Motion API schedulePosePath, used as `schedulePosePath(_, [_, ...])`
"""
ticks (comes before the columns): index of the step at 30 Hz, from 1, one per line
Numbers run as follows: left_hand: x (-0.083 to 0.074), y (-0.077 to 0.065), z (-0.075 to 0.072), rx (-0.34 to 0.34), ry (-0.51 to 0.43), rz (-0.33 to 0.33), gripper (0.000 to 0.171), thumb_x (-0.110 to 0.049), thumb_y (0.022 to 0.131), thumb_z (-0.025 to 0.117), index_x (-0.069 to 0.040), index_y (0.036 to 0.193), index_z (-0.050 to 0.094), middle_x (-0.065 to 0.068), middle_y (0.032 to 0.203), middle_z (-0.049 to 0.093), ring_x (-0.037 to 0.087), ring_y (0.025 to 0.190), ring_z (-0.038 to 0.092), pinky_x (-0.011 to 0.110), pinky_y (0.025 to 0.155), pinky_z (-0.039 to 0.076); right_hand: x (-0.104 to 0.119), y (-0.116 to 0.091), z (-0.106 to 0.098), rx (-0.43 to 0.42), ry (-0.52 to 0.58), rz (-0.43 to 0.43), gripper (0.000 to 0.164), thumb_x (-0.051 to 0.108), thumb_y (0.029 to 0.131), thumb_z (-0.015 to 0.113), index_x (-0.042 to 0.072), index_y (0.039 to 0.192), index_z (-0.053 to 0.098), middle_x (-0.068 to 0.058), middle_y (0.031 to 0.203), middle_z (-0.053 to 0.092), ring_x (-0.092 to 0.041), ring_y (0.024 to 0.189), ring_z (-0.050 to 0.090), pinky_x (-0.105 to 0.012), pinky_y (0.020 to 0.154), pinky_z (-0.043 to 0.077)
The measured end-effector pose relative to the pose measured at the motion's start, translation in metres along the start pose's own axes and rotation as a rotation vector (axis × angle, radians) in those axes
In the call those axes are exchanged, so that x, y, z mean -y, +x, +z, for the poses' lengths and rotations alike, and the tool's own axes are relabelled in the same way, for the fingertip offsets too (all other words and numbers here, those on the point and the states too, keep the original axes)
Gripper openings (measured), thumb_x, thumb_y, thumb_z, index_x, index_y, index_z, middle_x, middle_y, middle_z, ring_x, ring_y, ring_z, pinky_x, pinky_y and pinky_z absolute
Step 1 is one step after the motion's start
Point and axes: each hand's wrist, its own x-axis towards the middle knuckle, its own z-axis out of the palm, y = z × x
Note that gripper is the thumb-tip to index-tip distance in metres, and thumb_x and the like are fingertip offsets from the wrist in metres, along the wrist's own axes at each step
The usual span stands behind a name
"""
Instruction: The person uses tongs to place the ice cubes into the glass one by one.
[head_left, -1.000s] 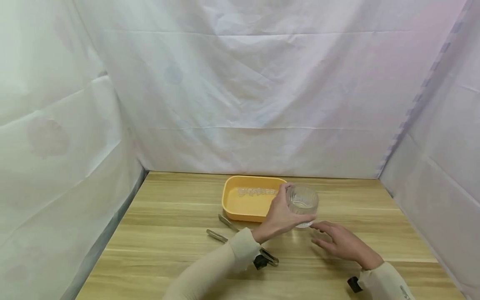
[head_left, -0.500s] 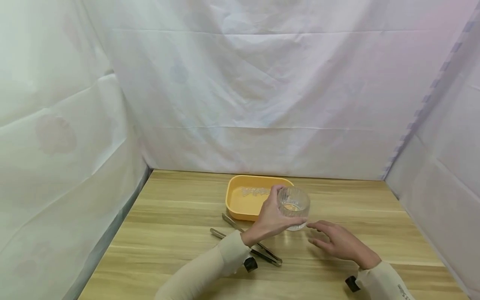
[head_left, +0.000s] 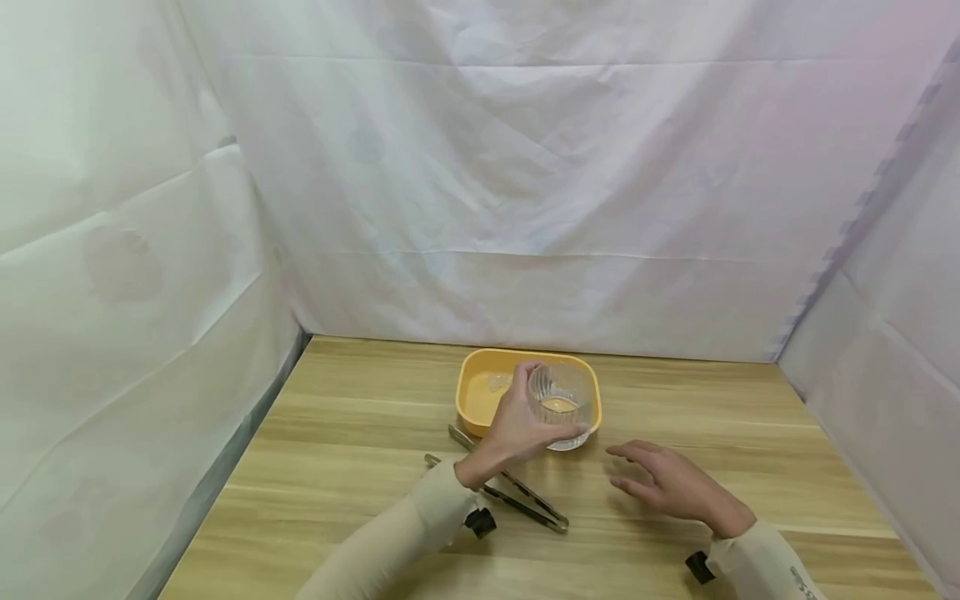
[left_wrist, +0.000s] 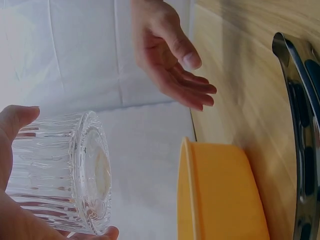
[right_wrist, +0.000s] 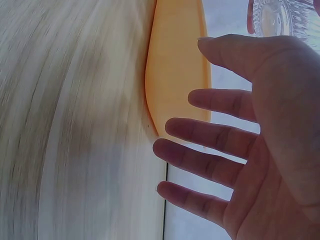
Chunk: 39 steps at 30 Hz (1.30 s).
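Note:
My left hand [head_left: 517, 425] grips a clear ribbed glass [head_left: 561, 404] round its side, raised above the front right part of a yellow tray [head_left: 468, 408]. In the left wrist view the thumb and fingers wrap the glass [left_wrist: 55, 170], and its thick base shows. Small clear pieces [head_left: 498, 382] lie in the tray, partly hidden behind the hand. My right hand [head_left: 678, 483] hovers over the table to the right, fingers spread and relaxed. It holds nothing, as the right wrist view of the hand [right_wrist: 240, 135] confirms.
Metal tongs [head_left: 525, 496] lie on the wooden table [head_left: 337, 450] in front of the tray, partly under the left forearm. White cloth walls [head_left: 525, 167] enclose the table at the back and both sides.
My left hand has carried the glass leftward, from beside the tray's right end to over the tray. More of the tongs shows now. The right hand has barely moved.

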Motion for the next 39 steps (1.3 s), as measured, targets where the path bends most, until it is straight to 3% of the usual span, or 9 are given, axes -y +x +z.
schedulePosePath(7, [0.007,-0.008,-0.018,-0.014,-0.033,-0.016,0.093,-0.045,0.067,0.09,-0.027,0.139,0.034,0.006,0.13,0.056,0.023,0.118,0.055,0.043,0.096,0.047,0.009,0.009,0.003,0.005,0.017,-0.023,0.05,0.045,0.097,0.061,0.008,0.13,0.062,-0.008,0.12,0.068,-0.024,0.101,0.067,-0.042,0.079,0.057])
schedulePosePath(16, [0.018,-0.009,-0.041,-0.076,-0.012,0.005,0.091,-0.036,0.069,0.091,-0.021,0.139,0.034,0.008,0.128,0.055,0.025,0.116,0.055,0.045,0.094,0.049,0.017,0.018,0.01,0.006,0.008,-0.045,0.053,0.048,0.096,0.06,0.009,0.132,0.061,-0.008,0.121,0.068,-0.023,0.103,0.067,-0.043,0.083,0.056])
schedulePosePath(27, [0.03,-0.018,-0.07,-0.132,0.015,-0.061,0.095,-0.038,0.069,0.09,-0.021,0.142,0.031,0.011,0.134,0.053,0.03,0.119,0.054,0.05,0.094,0.049,0.023,0.025,0.015,-0.01,0.002,-0.081,0.051,0.047,0.096,0.061,0.01,0.132,0.061,-0.006,0.121,0.068,-0.021,0.101,0.067,-0.043,0.082,0.056])
schedulePosePath(39, [0.041,-0.034,-0.092,-0.183,0.011,-0.092,0.092,-0.034,0.067,0.092,-0.025,0.14,0.037,0.005,0.136,0.05,0.03,0.124,0.051,0.056,0.097,0.046,0.034,0.035,0.022,-0.022,-0.03,-0.141,0.051,0.047,0.095,0.063,0.009,0.128,0.063,-0.006,0.12,0.068,-0.022,0.106,0.066,-0.043,0.086,0.055])
